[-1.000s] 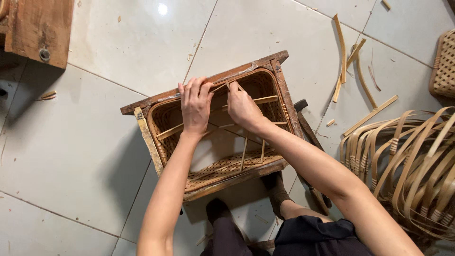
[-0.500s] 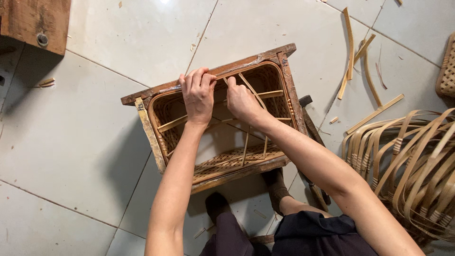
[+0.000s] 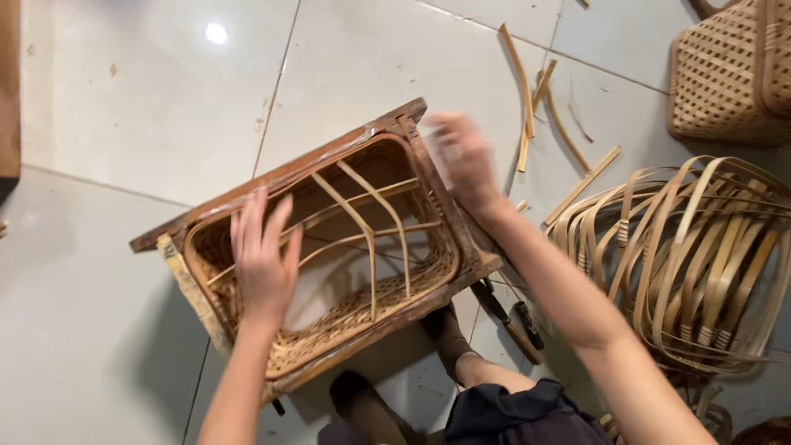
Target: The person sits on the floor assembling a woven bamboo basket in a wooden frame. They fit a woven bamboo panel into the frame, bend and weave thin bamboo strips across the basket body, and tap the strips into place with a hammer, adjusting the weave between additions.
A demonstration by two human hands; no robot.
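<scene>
The wooden frame (image 3: 313, 165) is lying tilted on the tiled floor (image 3: 124, 107), just in front of the person's feet, with a half-woven basket (image 3: 362, 317) sitting inside it. The left hand (image 3: 264, 255) is resting flat over the basket's near-left rim, its fingers (image 3: 257, 216) spread apart and pressing rather than gripping. The right hand (image 3: 461, 156) is hovering at the frame's far right corner, blurred, so I cannot tell how its fingers are set or whether it is touching the wood.

The frame is looking stiff and fairly solid, so its thick rails are probably the best place to take hold. The thin cane ribs (image 3: 371, 222) crossing the opening are looking springy and easy to snap or bend, and the woven bottom is likely giving a little under pressure. The whole thing seems light enough to turn by hand.

The floor is smooth and glossy, likely slippery under the frame. Right of the frame, a bundle of looped bamboo strips (image 3: 692, 264) is lying, with loose splints (image 3: 527, 107) beyond it, a finished woven basket (image 3: 725, 74) at the far right, and a dark-handled tool (image 3: 515, 321) beside the frame's near corner.
</scene>
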